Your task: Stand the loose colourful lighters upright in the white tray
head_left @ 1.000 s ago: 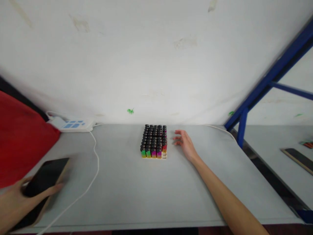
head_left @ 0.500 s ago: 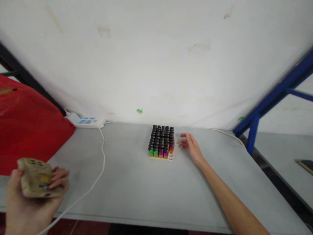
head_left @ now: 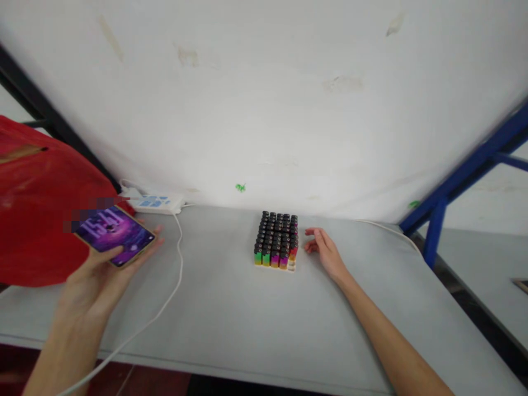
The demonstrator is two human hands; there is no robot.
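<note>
My left hand [head_left: 99, 275] holds a phone [head_left: 119, 234] at the left, its lit purple screen facing up and the thumb across its lower edge. A block of lighters [head_left: 275, 239] with black tops and coloured bodies stands upright in a pale tray [head_left: 291, 267] at the middle of the table. The tray's front right corner shows bare slots. Just right of the lighters, my right hand [head_left: 325, 250] rests on the table with loosely curled fingers apart and nothing in them.
A red bag [head_left: 41, 231] covers the left side. Behind it lies a white power strip [head_left: 157, 204], with a white cable [head_left: 180, 264] running to the front edge. Blue metal bars [head_left: 435, 231] stand at the right, against the white wall.
My left hand has moved up and right and turned the phone, so its screen now shows instead of its tan back. My right hand keeps its place beside the lighters. The view has shifted slightly.
</note>
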